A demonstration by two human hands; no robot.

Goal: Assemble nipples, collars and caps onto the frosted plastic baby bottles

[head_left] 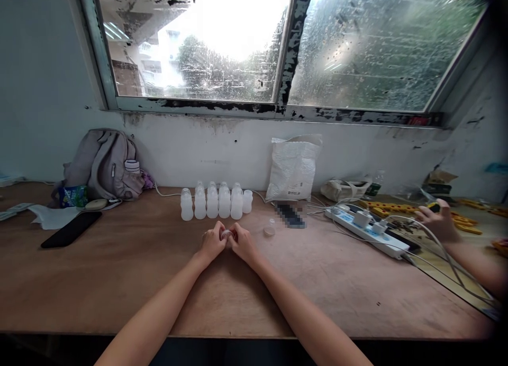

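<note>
My left hand (214,241) and my right hand (241,243) meet above the wooden table, fingers pinched together. Between the fingertips is a small, round translucent piece (227,233), mostly covered, so its exact kind is unclear. Just behind the hands stands a row of several frosted white plastic bottles (212,203), most with clear tops. At the right end of the row, a shorter bottle (247,202) has no tall clear top. To the right of my right hand, a small translucent bottle-top part (269,228) sits on the table.
A backpack (105,165) and a black phone (71,229) are at left. Behind are a white plastic package (294,167) and a blurred-out dark object (291,215). At right lies a power strip (367,231) with cables; another person's hand (438,220) holds something beyond it.
</note>
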